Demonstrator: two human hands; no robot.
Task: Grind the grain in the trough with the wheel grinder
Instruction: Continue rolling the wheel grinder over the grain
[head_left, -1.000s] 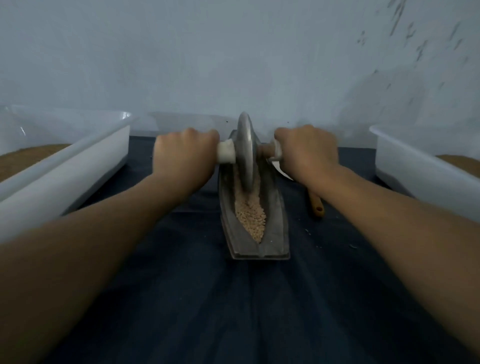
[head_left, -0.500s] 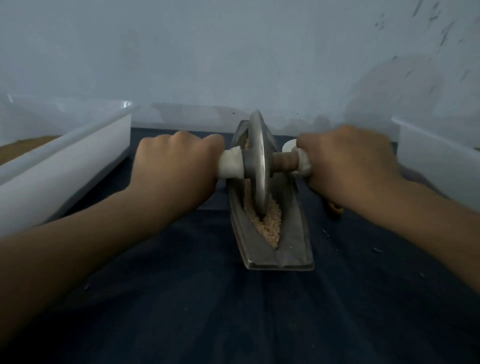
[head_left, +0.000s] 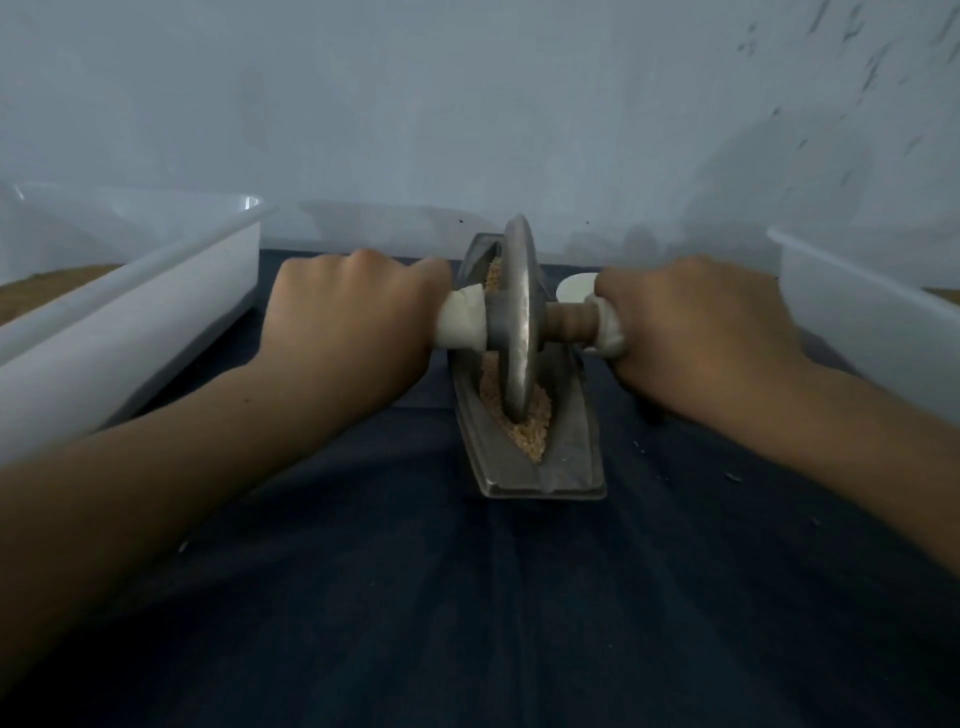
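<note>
On the counter (head_left: 467, 597), head view: the wheel grinder (head_left: 517, 322) sits in the trough (head_left: 571, 452), biting the grain (head_left: 530, 431) mid-grind. Left hand (head_left: 343, 317) and right hand (head_left: 696, 332) apparently curl their fingers (head_left: 421, 273) round its handles. The next move is likely a roll toward twelve o'clock. The nine-o'clock bin (head_left: 130, 322) and three-o'clock bin (head_left: 857, 322) limit sideways room.

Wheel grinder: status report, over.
Left hand and right hand grip the handles. Wheel upright in trough, rim down in grain. Left bin and right bin stand apart from it.
</note>
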